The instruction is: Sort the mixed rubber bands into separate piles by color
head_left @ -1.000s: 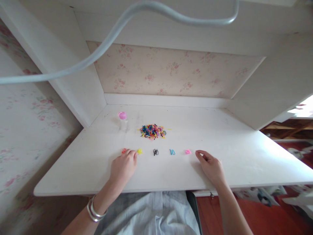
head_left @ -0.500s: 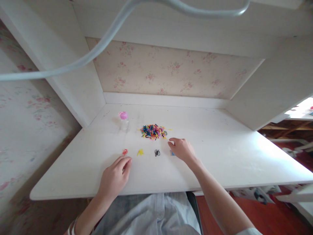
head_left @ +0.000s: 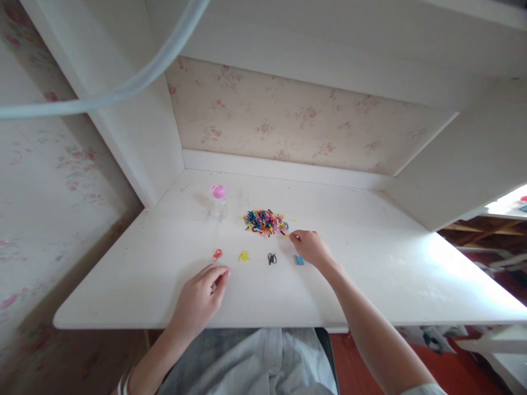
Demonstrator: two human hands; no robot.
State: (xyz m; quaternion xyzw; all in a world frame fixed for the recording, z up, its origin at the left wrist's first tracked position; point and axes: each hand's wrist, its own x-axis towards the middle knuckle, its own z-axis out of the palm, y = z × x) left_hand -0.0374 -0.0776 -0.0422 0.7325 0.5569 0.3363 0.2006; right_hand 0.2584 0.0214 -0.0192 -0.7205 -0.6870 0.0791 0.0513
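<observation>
The right hand (head_left: 312, 247) has thumb and forefinger pinched together at the near right edge of the mixed pile of bands (head_left: 265, 222) on the surface (head_left: 370, 274), by a yellow band (head_left: 287, 235), though I cannot tell if it is grasped; the left hand (head_left: 200, 296) is loosely curled near the red bands (head_left: 217, 254), and I cannot tell whether it holds something. As the pile looks tangled, one pull could drag out extra bands, and a low wrist could brush the blue bands (head_left: 299, 260) aside. No brand, label or writing can be read, also not on the bottle (head_left: 219, 207)
</observation>
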